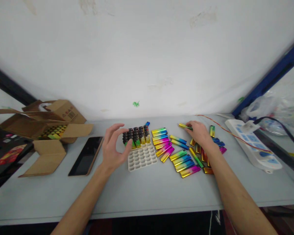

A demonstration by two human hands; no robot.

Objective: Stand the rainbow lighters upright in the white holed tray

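Your left hand [114, 147] hovers at the left edge of a white tray [142, 159] in the middle of the worktop [147, 192]. Its fingers [115, 128] are spread apart and curved, holding nothing, and the thumb reaches in against the front row of lighters [137, 134]. Those lighters stand upright with their black tops up and fill the far half of the tray, while the near half shows bare pockets. Your right hand [198, 133] lies palm down further right, its fingers pinched together on one end of a gold-green case [185, 126], which sticks out to the left just above the worktop. Under and around that hand lie many shiny rainbow cases [185, 162], some in neat rows just beside the tray, others scattered loosely beneath your wrist. A dark phone [86, 156] lies flat to the left of the tray, well apart from it. Beyond the phone stands an open cardboard box [47, 125] with more coloured pieces inside. On the far right, a white power strip [253, 145] rests on the worktop, and an orange wire [225, 130] runs past it.
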